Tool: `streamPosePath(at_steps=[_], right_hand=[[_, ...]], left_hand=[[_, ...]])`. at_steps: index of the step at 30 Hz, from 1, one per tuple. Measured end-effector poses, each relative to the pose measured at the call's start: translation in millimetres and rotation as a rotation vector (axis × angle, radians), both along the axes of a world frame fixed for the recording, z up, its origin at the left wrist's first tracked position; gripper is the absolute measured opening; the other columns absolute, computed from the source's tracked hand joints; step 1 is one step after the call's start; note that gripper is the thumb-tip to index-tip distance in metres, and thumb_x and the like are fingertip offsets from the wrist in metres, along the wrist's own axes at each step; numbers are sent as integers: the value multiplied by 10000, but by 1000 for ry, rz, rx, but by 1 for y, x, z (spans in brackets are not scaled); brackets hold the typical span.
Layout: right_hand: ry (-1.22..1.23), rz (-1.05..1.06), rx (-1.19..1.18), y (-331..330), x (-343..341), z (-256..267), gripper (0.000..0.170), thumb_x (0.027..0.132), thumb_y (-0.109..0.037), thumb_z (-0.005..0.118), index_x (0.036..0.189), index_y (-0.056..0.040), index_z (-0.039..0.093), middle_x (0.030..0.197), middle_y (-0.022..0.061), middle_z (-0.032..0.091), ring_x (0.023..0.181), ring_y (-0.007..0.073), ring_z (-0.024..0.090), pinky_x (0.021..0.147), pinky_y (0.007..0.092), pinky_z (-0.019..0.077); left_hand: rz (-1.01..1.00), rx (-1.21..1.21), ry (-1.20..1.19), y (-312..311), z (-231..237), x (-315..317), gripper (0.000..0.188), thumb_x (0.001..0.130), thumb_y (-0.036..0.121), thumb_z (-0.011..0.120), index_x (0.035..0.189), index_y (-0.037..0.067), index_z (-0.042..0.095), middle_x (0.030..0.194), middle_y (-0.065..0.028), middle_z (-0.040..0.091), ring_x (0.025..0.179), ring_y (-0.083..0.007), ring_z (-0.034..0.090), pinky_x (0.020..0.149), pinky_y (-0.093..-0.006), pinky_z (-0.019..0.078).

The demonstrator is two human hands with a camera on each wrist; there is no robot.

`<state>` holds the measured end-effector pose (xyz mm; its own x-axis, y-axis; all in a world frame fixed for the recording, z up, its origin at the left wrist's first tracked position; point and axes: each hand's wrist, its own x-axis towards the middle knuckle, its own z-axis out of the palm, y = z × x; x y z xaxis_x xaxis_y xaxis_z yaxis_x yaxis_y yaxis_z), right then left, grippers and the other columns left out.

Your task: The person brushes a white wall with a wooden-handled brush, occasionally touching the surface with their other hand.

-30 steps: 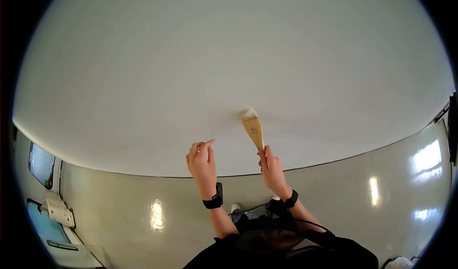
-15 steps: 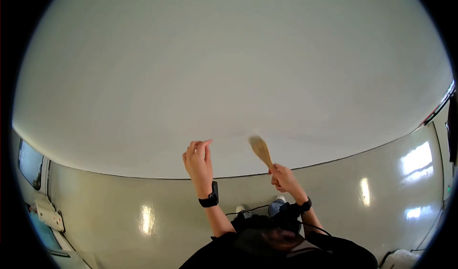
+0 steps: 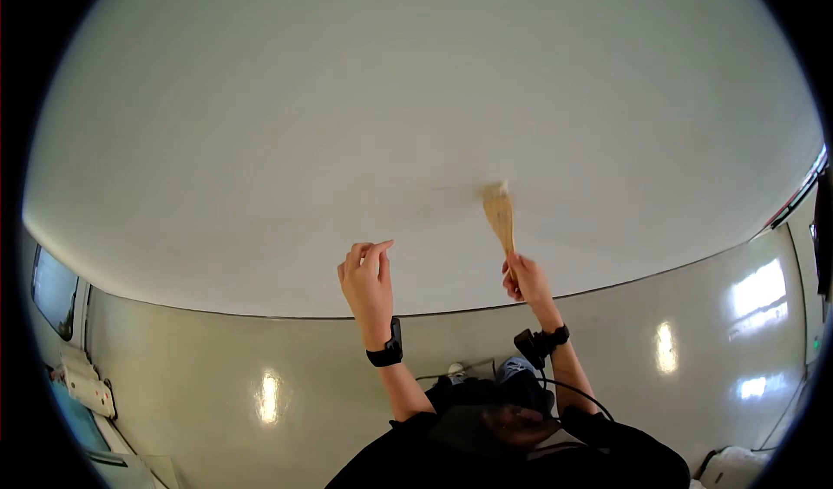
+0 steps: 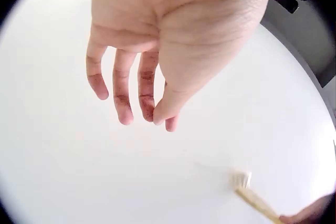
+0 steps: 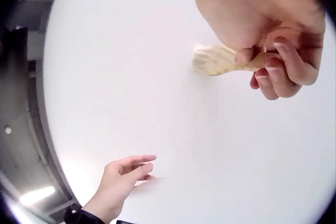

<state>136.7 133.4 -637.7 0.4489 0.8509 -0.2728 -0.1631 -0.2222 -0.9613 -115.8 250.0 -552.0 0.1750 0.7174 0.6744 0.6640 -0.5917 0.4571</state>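
Observation:
The right hand (image 3: 530,282) grips the wooden handle of a flat brush (image 3: 499,215), its pale bristles up at the large white surface (image 3: 416,98). In the right wrist view the fingers of the right hand (image 5: 268,40) curl round the handle, and the bristles of the brush (image 5: 202,60) are by the surface. The left hand (image 3: 368,291) is raised to the left of the brush, holding nothing. Its fingers hang loosely bent in the left wrist view, where the left hand (image 4: 157,50) shows dark smudges on some fingers; whether it touches the surface I cannot tell.
Beyond the surface's lower edge lies a glossy floor (image 3: 191,350) with light reflections. A white object (image 3: 85,383) and a window (image 3: 54,292) are at the left. Another pale object (image 3: 733,469) sits at lower right. A dark cable (image 3: 577,391) hangs by the right forearm.
The brush in the right hand first came down towards the surface's lower edge, then moved up and to the right. The left hand has shifted only slightly.

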Motion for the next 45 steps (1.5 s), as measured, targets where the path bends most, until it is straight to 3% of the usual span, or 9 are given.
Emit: streamPosePath(at_steps=[5, 10, 17, 25, 28, 33, 36, 40, 45], right_hand=[[241, 148, -278, -32, 4, -69, 407, 1102, -377, 468, 950, -18, 589, 551, 46, 524, 357, 111, 380, 342, 287, 251], [106, 154, -93, -44, -20, 34, 409, 1117, -380, 441, 993, -17, 583, 554, 44, 538, 356, 75, 352, 346, 265, 231], [-120, 15, 609, 7, -43, 136, 408, 1142, -384, 393, 1051, -31, 577, 699, 31, 550, 389, 47, 392, 378, 209, 264], [14, 42, 465, 44, -71, 152, 483, 1136, -390, 405, 952, 9, 605, 728, 34, 549, 457, 145, 614, 352, 237, 389], [38, 70, 405, 35, -83, 178, 481, 1132, -387, 424, 944, 14, 613, 734, 41, 561, 477, 161, 646, 350, 237, 391], [-135, 57, 424, 38, -83, 170, 377, 1117, -241, 466, 957, 45, 653, 571, 18, 587, 467, 106, 606, 416, 259, 418], [-287, 101, 251, 33, -77, 175, 357, 1111, -227, 477, 1006, 54, 672, 590, 50, 609, 472, 114, 594, 439, 282, 424], [-441, 175, 195, 16, -64, 157, 285, 1082, -195, 531, 1071, 49, 678, 724, 103, 668, 534, 150, 660, 459, 300, 455], [-312, 71, 90, 5, -13, 168, 208, 1046, -151, 538, 1090, -32, 702, 771, 58, 634, 579, 127, 675, 444, 260, 442]], left_hand=[[-30, -74, 45, -6, 10, 2, 152, 929, 29, 702, 1010, 144, 759, 928, 3, 640, 828, -173, 618, 871, -355, 446], [-41, -82, 56, -3, 3, 0, 190, 928, 21, 703, 1053, 155, 751, 937, 1, 637, 846, -190, 625, 887, -380, 463], [-126, 29, -13, -4, 16, 8, 218, 944, 31, 695, 1124, 149, 731, 961, -3, 665, 888, -199, 626, 853, -383, 464], [-214, 47, -106, -11, 66, 22, 151, 991, 125, 664, 1124, 92, 727, 988, -42, 681, 919, -254, 631, 821, -381, 479], [-323, -118, -273, -16, 109, 42, 212, 1019, 217, 632, 1143, 67, 718, 1000, -79, 680, 929, -276, 630, 843, -393, 483], [-562, -598, -439, -18, 139, 88, 321, 1081, 294, 552, 985, -11, 576, 868, -157, 667, 670, -212, 581, 575, -357, 452], [-631, -628, -620, -9, 121, 100, 308, 1102, 302, 525, 1027, 5, 560, 765, -56, 648, 572, -91, 507, 510, -293, 417], [-577, -762, -676, 0, 63, 76, 264, 1111, 280, 505, 1077, 19, 522, 696, -54, 605, 556, -142, 561, 530, -296, 448], [-428, -1288, -800, -3, -10, 25, 275, 1101, 376, 526, 1073, 104, 504, 651, 28, 429, 458, -75, 448, 417, -277, 408]])
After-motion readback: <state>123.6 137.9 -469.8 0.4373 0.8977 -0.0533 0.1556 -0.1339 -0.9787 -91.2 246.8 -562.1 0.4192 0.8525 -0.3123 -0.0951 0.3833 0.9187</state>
